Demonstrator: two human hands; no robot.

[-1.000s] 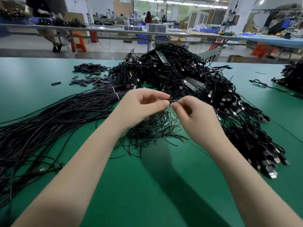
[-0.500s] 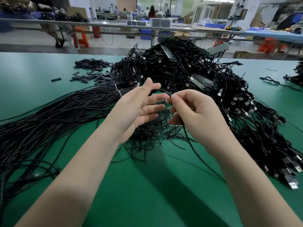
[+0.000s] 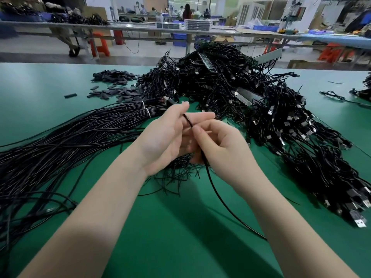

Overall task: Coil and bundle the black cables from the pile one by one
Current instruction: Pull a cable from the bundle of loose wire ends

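Note:
A single thin black cable [image 3: 215, 190] runs from between my two hands down across the green table [image 3: 180, 237] under my right forearm. My left hand [image 3: 170, 135] is raised palm up, with the cable passing between its thumb and straight fingers. My right hand [image 3: 222, 145] pinches the same cable with thumb and forefinger close against the left fingers. Behind my hands rises the big tangled pile of black USB cables [image 3: 241, 93]. A long sheaf of straight black cables [image 3: 66, 145], tied with white bands, fans out to the left.
Small black sleeves or ties [image 3: 114, 85] lie scattered at the back left of the table. Loose thin black strands [image 3: 180, 169] sit under my hands. USB plugs [image 3: 359, 221] spill toward the right front. Another cable heap [image 3: 365, 87] is at the far right edge. Workbenches stand beyond.
My hands have come closer together and risen a little. The cable now trails down under my right forearm, and the left fingers have straightened around it.

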